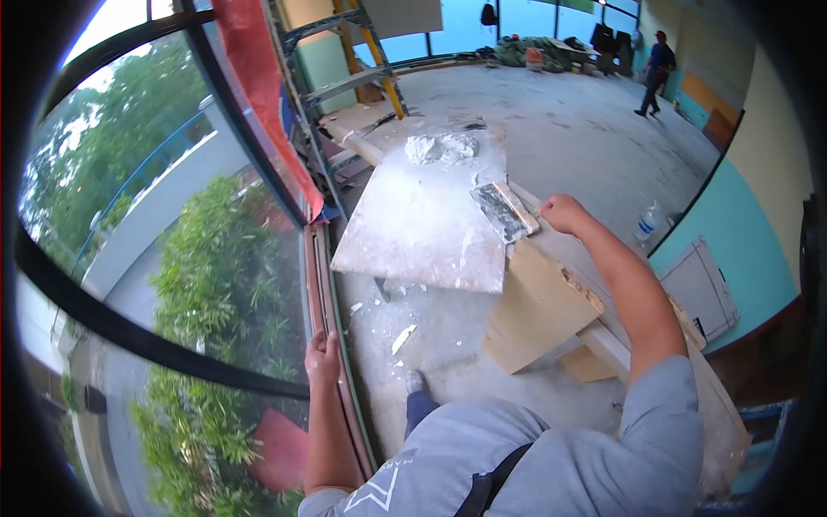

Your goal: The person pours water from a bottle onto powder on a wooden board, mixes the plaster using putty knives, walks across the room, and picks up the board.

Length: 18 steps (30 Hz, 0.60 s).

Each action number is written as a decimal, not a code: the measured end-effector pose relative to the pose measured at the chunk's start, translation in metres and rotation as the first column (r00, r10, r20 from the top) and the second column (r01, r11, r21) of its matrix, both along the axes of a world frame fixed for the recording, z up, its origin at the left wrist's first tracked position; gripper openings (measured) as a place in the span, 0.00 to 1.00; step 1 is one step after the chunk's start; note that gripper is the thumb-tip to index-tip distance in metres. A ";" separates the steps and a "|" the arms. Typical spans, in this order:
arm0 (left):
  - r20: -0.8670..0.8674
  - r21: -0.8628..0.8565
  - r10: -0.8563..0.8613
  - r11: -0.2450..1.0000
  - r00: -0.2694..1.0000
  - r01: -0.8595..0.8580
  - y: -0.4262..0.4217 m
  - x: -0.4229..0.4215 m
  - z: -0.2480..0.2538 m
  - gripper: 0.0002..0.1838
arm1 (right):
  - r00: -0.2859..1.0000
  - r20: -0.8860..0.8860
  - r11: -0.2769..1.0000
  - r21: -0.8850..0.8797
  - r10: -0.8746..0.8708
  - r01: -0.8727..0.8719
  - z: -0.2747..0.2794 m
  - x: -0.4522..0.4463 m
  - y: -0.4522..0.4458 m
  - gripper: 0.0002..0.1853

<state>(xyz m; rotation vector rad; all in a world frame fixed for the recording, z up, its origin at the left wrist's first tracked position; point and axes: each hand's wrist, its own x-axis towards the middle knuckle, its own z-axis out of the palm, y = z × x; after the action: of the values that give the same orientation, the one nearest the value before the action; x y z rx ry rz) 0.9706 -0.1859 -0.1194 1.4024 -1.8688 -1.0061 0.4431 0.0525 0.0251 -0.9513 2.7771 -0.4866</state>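
My right hand (562, 213) is closed in a fist beside the right edge of a flat trowel (506, 212). Whether it grips the trowel or some other small thing, I cannot make out. The trowel has a smeared grey blade and a tan strip along one side, and rests at the edge of a white-dusted board (405, 215). A lump of white plaster (441, 148) sits at that board's far end. Low on the left, my left hand (323, 358) hangs by the window frame with loosely bent fingers apart and nothing visible in them.
A stepladder (332, 90) stands beyond the board, by the window. Brown sheet pieces (538, 302) and a long plank (607, 345) lie to the right. A water bottle (647, 221) is on the floor near the turquoise wall. Another person (659, 73) walks at the far right.
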 end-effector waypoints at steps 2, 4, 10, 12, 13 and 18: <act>-0.050 -0.037 -0.023 0.999 0.998 0.021 -0.063 -0.029 0.017 0.36 | 0.983 -0.122 0.948 0.303 0.136 -0.094 -0.063 -0.055 -0.028 0.20; -0.035 -0.008 -0.101 0.995 0.994 0.101 -0.111 -0.060 0.040 0.36 | 0.986 -0.072 0.873 0.478 0.153 -0.100 -0.072 -0.076 -0.048 0.23; 0.045 0.116 -0.305 0.947 0.951 0.298 -0.222 -0.132 0.017 0.36 | 0.949 0.197 0.868 0.480 -0.245 0.124 -0.082 -0.083 -0.078 0.27; -0.043 0.257 -0.310 0.915 0.950 0.311 -0.236 -0.151 0.009 0.33 | 0.914 0.209 0.870 0.436 -0.347 0.231 -0.080 -0.080 -0.085 0.28; -0.086 0.327 -0.302 0.892 0.949 0.314 -0.238 -0.159 0.006 0.31 | 0.904 0.224 0.868 0.434 -0.364 0.242 -0.081 -0.081 -0.087 0.28; -0.101 0.453 -0.404 0.795 0.909 0.403 -0.234 -0.190 0.044 0.35 | 0.867 0.275 0.854 0.448 -0.414 0.266 -0.076 -0.081 -0.092 0.27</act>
<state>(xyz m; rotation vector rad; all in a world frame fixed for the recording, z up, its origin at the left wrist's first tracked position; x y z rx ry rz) 0.7806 -0.4204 -0.0754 1.2623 -2.0647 -1.7677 0.3621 -0.0392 -0.0505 -0.2327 2.5516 -0.1065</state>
